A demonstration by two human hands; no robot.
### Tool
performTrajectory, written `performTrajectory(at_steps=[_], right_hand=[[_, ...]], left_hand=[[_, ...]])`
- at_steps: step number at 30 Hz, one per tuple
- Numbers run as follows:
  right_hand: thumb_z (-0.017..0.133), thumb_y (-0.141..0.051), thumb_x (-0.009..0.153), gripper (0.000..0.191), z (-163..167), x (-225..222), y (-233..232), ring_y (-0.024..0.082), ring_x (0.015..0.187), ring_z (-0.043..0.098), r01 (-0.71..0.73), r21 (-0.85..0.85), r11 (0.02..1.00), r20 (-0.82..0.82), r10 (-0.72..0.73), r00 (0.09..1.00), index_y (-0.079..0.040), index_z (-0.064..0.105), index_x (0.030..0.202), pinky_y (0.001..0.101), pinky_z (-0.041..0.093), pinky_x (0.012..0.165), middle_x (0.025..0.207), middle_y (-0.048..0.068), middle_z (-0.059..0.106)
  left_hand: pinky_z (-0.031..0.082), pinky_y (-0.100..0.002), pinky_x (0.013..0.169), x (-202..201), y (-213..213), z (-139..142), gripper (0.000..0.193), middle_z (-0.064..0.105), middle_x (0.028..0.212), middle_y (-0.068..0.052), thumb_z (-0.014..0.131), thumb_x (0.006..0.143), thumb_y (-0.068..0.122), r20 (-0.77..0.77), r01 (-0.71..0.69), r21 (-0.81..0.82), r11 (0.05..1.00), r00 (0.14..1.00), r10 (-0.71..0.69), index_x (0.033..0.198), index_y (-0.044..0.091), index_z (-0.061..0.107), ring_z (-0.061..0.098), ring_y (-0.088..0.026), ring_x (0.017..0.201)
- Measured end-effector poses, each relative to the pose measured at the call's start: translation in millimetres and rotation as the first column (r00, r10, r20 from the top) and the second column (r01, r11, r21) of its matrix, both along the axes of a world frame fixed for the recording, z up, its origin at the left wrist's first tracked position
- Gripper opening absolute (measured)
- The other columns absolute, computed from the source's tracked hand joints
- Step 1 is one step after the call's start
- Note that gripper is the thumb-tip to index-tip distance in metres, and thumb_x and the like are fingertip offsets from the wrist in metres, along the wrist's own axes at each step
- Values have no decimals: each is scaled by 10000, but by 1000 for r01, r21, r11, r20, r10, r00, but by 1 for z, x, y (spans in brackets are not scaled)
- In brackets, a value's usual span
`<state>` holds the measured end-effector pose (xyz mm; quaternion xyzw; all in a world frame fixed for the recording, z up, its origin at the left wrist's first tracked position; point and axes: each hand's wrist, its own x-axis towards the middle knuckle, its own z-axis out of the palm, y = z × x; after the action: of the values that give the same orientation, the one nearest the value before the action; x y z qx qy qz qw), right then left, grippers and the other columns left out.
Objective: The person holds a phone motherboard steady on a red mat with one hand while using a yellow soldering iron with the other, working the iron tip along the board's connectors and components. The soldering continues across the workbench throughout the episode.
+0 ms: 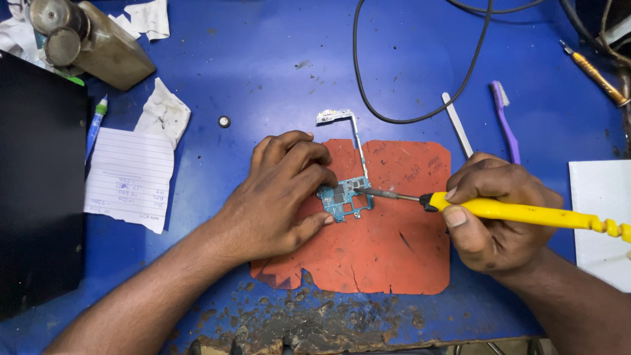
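- Forearms enter from the bottom edge, at 7 and 5 o'clock, and converge on the board [345,196], which lies flat near the middle of the bench [276,59].
- Board: small, blue-green, irregular in outline, resting on the upper left part of the red mat [388,256]. The mat looks meant to shield the bench surface from heat.
- Left hand [279,194]: at 9 o'clock of the board, palm down, fingers curled, fingertips and thumb pressing the board's left edge. Judged to be pinning it so it does not slide under the tool; it grips nothing else.
- Right hand [496,217]: at 3 o'clock of the board, closed around the yellow handle of the iron [526,212], held pen-fashion for fine control.
- Iron tip: lies nearly level and touches the board's right portion; the exact contact spot is too small to tell.
- Thin metal bracket [347,128] runs from the board toward 12 o'clock, ending in a bent tab just off the mat.
- Black cable [420,115] loops at 12 to 1 o'clock, well apart from the hands.
- White spatula [456,123] and purple brush [505,118] lie side by side at 2 o'clock, within the right hand's reach.
- Lined note [128,176] and crumpled paper [164,113] sit at 9 to 10 o'clock.
- Small ring [224,121] at 11 o'clock.
- Bench front edge at 6 o'clock is scorched and crusted.
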<state>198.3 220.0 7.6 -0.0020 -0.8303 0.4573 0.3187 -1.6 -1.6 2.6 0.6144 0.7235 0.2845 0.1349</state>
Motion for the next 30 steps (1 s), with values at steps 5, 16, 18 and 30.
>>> performTrajectory(at_steps=[5,16,18,30], right_hand=[[656,-136,960,152,0,1,0,129,670,636,3,-22,1000,22,-3,1000,-24,558,986,232,518,557,774,56,629],[656,-128,967,142,-1,1,0,120,633,639,1,10,1000,-5,-1,1000,-32,553,983,230,521,559,776,51,625],[654,-131,959,144,-1,1,0,122,655,638,0,-8,1000,8,0,1000,-30,553,977,227,520,553,770,48,622],[648,-125,967,139,0,1,0,129,650,630,-3,-8,1000,3,3,1000,-27,550,981,233,515,560,763,54,621]], left_hand=[[315,-542,1118,0,0,0,486,528,1288,-122,856,728,304,-2,-2,3,1000,1000,2,1113,87,655,395,-377,1356],[317,-542,1113,0,0,0,480,528,1288,-124,853,727,306,-5,0,0,1000,1000,0,1106,85,659,395,-380,1355],[316,-544,1113,0,0,-1,482,527,1287,-126,854,729,310,-8,0,0,1000,1000,0,1107,84,659,396,-380,1354],[315,-540,1113,0,0,-1,478,528,1286,-125,852,730,311,1,-7,-10,1000,1000,7,1108,89,662,391,-378,1355]])
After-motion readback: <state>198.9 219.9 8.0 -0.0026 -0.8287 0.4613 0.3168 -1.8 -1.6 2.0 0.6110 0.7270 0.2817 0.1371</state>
